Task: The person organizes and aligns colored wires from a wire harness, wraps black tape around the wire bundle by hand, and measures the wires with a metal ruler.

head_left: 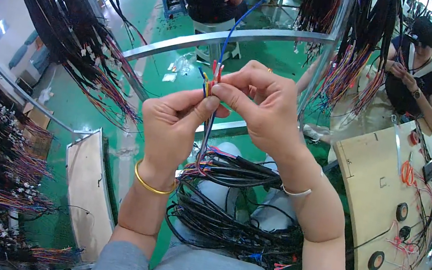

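Note:
My left hand (171, 121) and my right hand (267, 106) meet in front of me, thumbs and fingertips pinched on a small bunch of thin coloured wires (206, 82). Red, yellow, blue and white ends stick up between the fingertips. A long blue wire (233, 28) rises from the bunch toward the metal rail. Below the hands the wires run down to a black cable bundle (223, 223) lying across my lap. The fingers hide exactly which wires each hand grips.
Cable bundles (70, 11) hang from a metal frame (233, 37) at left, and more harnesses (354, 72) hang at upper right. On the right, a wooden table (355, 165) carries black tape rolls (376, 260) and orange-handled scissors (407, 172). Other people sit working beyond.

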### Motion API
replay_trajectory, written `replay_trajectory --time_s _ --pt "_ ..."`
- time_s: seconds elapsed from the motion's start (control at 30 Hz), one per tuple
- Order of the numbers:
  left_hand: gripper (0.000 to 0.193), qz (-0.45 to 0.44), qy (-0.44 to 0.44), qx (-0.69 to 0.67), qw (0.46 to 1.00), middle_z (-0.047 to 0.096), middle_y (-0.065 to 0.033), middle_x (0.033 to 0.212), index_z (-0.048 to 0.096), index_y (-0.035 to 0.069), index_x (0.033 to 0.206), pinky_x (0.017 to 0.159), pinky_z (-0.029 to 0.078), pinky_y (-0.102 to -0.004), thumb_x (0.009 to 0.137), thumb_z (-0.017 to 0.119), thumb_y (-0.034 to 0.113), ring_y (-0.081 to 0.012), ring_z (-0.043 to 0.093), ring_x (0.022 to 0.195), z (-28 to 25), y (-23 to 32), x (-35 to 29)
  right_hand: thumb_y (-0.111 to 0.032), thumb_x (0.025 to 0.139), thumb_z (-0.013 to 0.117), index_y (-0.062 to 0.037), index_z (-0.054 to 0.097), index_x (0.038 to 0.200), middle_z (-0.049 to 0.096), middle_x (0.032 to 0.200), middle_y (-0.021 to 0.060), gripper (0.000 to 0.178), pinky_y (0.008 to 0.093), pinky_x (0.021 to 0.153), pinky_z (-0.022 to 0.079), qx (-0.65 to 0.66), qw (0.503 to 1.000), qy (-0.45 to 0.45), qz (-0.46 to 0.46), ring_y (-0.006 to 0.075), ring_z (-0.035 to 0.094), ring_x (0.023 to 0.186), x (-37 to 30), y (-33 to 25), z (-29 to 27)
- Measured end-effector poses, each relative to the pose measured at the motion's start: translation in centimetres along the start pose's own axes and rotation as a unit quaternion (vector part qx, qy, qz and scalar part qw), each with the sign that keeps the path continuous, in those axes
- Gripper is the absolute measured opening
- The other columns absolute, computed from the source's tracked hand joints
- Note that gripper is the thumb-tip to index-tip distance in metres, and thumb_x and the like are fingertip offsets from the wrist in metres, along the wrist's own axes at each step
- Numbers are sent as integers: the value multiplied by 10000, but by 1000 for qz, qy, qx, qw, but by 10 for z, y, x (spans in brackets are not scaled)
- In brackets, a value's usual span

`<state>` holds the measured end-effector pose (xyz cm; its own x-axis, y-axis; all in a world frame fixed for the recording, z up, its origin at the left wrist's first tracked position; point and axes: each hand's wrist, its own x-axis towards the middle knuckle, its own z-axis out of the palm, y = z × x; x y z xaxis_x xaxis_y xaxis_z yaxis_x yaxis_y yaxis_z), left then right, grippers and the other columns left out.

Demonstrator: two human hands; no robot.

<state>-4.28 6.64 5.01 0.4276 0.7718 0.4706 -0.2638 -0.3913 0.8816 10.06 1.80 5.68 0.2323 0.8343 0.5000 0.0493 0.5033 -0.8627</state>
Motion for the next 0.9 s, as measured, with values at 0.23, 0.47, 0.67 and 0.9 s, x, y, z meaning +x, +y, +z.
replay_trajectory --time_s 0.23,0.47,0.67,0.9 --pt "153 -5 -29 -7 1000 682 -110 763 678 -74 950 645 512 -232 849 643 37 -146 655 705 -2 -3 4 -77 781 719 48 681 832 577 726 45 141 199 519 464 24 999 11 -33 88 595 605 2 5 -1" --pt "142 -24 -108 -20 994 683 -115 769 675 -76 945 658 525 -244 856 629 24 -164 664 710 7 -8 11 -96 747 757 22 703 766 567 671 33 131 227 568 409 14 1000 9 -7 80 515 629 2 3 -17" --pt "141 -63 -93 -21 993 684 -109 778 674 -76 941 659 522 -255 847 620 15 -164 663 705 11 -12 16 -113 743 760 16 713 831 576 689 37 163 231 564 401 -93 995 36 -8 87 509 633 1 8 -25" --pt "183 -65 -107 -39 991 683 -110 762 667 -82 971 634 496 -214 867 637 66 -127 643 688 15 -17 21 -59 777 722 6 716 927 609 817 49 163 223 667 437 16 1000 -9 25 106 552 749 -3 7 -36"
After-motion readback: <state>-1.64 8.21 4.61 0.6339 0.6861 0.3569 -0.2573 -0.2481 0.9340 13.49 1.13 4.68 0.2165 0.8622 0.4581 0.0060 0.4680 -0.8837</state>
